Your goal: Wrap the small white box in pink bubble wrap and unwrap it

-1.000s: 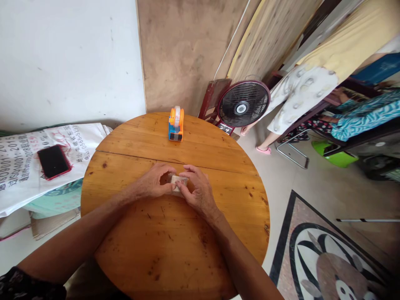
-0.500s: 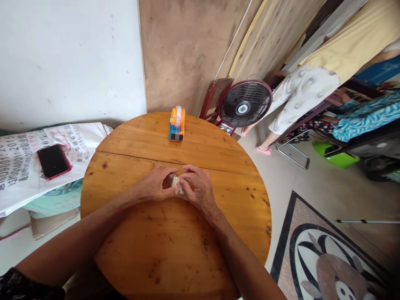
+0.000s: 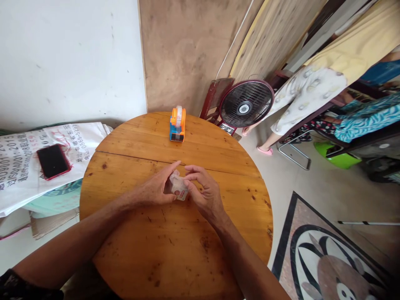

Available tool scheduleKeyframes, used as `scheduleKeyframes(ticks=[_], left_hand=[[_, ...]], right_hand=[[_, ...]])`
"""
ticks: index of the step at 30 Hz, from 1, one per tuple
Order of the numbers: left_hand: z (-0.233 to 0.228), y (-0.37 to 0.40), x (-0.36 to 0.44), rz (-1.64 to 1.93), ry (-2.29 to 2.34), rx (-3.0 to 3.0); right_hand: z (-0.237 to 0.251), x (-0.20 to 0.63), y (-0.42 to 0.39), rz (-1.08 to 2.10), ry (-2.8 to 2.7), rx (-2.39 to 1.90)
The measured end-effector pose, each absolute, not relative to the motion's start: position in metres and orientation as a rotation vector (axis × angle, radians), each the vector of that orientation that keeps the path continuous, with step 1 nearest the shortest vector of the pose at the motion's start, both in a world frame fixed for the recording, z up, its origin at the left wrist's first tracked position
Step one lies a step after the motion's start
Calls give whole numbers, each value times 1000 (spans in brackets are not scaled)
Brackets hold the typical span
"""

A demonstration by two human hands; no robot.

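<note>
A round wooden bench (image 3: 175,250) stands on a pale tiled floor beside a white wall, plywood sheets leaning behind it. At twelve o'clock on it sits an orange-and-blue tape dispenser (image 3: 177,123); a floor fan (image 3: 246,104) stands at two o'clock. At the centre, the left hand (image 3: 156,187) and right hand (image 3: 204,192) pinch a small wrapped packet (image 3: 178,187) between them. A second ago it lay low under curled fingers; now it is lifted and tilted, the left fingers straightened. At nine o'clock a phone (image 3: 53,161) lies on a printed sack (image 3: 21,175) whose digits are only partly legible.
</note>
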State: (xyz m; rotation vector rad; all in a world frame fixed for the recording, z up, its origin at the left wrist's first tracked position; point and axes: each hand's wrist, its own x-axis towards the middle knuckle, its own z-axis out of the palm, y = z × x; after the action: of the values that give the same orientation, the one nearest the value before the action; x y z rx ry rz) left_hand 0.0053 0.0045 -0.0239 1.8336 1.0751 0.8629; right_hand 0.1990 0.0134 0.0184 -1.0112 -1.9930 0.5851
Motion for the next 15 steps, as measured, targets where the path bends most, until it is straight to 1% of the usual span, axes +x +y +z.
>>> scheduleKeyframes(ticks=[7, 15], left_hand=[[-32, 3, 7, 881, 1009, 1916], [-16, 3, 3, 828, 970, 1896]], right_hand=[[27, 203, 38, 914, -1800, -1077], [23, 192, 62, 1097, -1661, -1057]])
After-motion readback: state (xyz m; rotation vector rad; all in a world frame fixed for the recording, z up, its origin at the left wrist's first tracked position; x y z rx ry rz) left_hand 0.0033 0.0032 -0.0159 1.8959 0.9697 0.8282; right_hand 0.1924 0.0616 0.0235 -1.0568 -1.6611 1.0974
